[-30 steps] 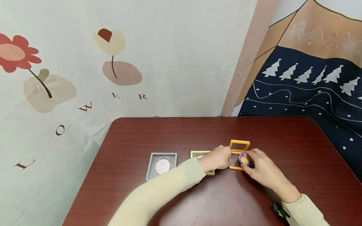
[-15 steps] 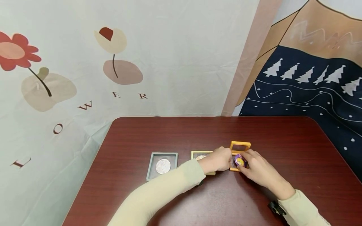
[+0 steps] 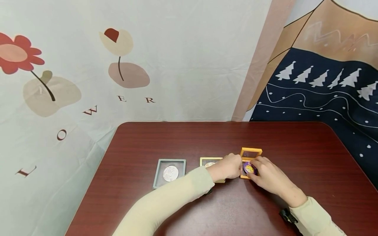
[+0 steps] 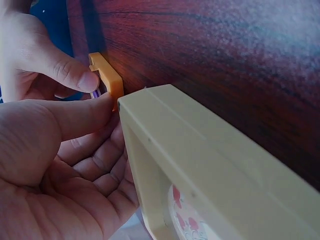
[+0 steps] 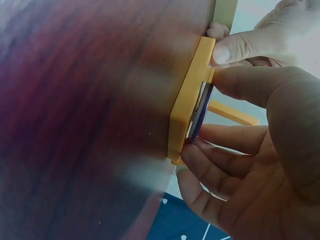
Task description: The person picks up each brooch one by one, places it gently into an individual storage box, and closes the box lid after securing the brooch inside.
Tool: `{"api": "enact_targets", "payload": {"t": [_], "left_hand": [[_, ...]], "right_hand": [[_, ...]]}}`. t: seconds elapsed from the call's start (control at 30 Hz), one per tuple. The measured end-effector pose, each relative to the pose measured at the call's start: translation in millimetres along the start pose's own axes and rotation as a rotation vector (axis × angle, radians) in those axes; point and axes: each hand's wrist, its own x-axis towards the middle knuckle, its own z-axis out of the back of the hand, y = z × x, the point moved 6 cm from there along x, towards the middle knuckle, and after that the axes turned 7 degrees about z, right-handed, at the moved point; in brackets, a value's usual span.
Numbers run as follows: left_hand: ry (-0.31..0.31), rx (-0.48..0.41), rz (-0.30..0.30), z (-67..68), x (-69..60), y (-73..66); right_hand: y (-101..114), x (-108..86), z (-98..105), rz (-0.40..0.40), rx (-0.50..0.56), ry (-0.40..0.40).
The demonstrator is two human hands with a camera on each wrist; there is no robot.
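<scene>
A small orange display frame [image 3: 251,149] stands on the table with its hinged lid raised. My left hand [image 3: 228,166] grips the frame's left side; the thumb presses its edge in the left wrist view. Inside the frame's base sits a round purple badge [image 3: 249,168] with a yellow figure. My right hand [image 3: 271,175] pinches this badge between thumb and fingers, and in the right wrist view the badge's dark edge [image 5: 201,112] lies slightly tilted against the orange base [image 5: 187,100]. Partly under my left arm is a pale yellow frame [image 4: 215,155] holding a round piece with red marks.
Farther left lies a grey-green frame [image 3: 155,175] with a whitish round piece [image 3: 170,173] inside. All of these rest on a dark red wooden table [image 3: 183,137]. A printed curtain [image 3: 189,59] hangs behind the table's far edge.
My right hand has moved left with the badge, bringing it from the frame's right side into the middle of its base. The left hand has stayed on the frame.
</scene>
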Motion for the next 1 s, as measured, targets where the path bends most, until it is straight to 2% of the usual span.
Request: {"api": "enact_targets", "payload": {"t": [0.43, 0.63, 0.77, 1.0], "left_hand": [[-0.012, -0.011, -0.016, 0.9, -0.4, -0.1], [-0.014, -0.002, -0.02, 0.8, 0.0, -0.1], [-0.022, -0.001, -0.016, 2.0, -0.7, 0.0], [0.001, -0.033, -0.003, 1.4, -3.2, 0.7]], "right_hand": [[1, 0.7, 0, -0.003, -0.03, 0.005], [-2, -0.1, 2, -0.033, 0.003, 0.028], [-5, -1.0, 15, -0.053, 0.024, 0.009], [-13, -0.5, 47, -0.047, 0.003, -0.116]]}}
